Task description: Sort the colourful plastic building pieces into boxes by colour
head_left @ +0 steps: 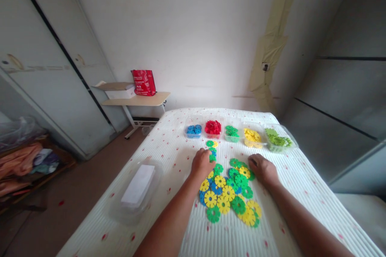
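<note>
My left hand (203, 162) reaches over the table with its fingers curled onto a green notched plastic disc (212, 158), beside a blue one. Beyond it lie a green disc (210, 143) and a partly covered yellow one. My right hand (264, 168) rests at the right edge of a loose pile of discs, fingers bent inward, next to a green disc (252, 175); what they hold, if anything, is hidden. Between my forearms spreads the pile, with yellow discs (223, 204), green discs (213, 214) and blue discs (216, 188) overlapping.
Along the far side stand clear tubs with blue discs (194, 130), red pieces (213, 128), green discs (231, 132), yellow pieces (252, 136) and light green pieces (277, 138). A clear container (135, 213) with white paper lies left. Behind, a side table (153, 99) holds a red bag (144, 82).
</note>
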Demonstrator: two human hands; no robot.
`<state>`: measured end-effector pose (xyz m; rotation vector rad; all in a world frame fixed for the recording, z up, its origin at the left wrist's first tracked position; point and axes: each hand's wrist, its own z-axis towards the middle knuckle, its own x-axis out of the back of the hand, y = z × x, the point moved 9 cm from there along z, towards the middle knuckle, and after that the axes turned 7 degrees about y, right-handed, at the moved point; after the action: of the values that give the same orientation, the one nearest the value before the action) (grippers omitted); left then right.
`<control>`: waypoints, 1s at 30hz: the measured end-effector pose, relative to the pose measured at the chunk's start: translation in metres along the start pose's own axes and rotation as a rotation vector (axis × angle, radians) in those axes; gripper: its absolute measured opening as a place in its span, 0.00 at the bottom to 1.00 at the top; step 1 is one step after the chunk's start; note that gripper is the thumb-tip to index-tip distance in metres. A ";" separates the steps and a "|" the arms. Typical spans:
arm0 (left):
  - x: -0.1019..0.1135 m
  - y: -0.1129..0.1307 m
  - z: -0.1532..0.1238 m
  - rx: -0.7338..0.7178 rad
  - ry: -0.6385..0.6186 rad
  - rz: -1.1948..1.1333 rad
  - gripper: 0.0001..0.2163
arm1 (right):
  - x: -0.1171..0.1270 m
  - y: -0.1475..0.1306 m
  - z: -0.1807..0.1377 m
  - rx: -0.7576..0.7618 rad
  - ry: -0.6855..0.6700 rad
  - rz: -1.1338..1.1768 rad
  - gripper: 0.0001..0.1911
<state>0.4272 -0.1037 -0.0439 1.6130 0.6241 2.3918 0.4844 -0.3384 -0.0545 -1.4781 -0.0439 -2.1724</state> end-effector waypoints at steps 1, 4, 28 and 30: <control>-0.004 0.001 0.000 0.012 -0.024 0.033 0.13 | 0.000 0.000 0.000 0.001 0.002 0.001 0.13; -0.010 0.003 0.001 0.035 -0.072 0.127 0.12 | 0.000 -0.001 0.000 0.012 0.004 0.004 0.13; -0.020 0.041 -0.018 -0.177 -0.176 0.150 0.06 | -0.002 0.002 0.001 0.019 0.040 0.002 0.13; -0.022 0.043 -0.019 -0.194 -0.182 0.178 0.06 | -0.003 0.004 0.001 0.014 0.037 0.005 0.12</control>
<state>0.4219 -0.1549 -0.0489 1.8380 0.2171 2.3021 0.4876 -0.3401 -0.0572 -1.4282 -0.0429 -2.1911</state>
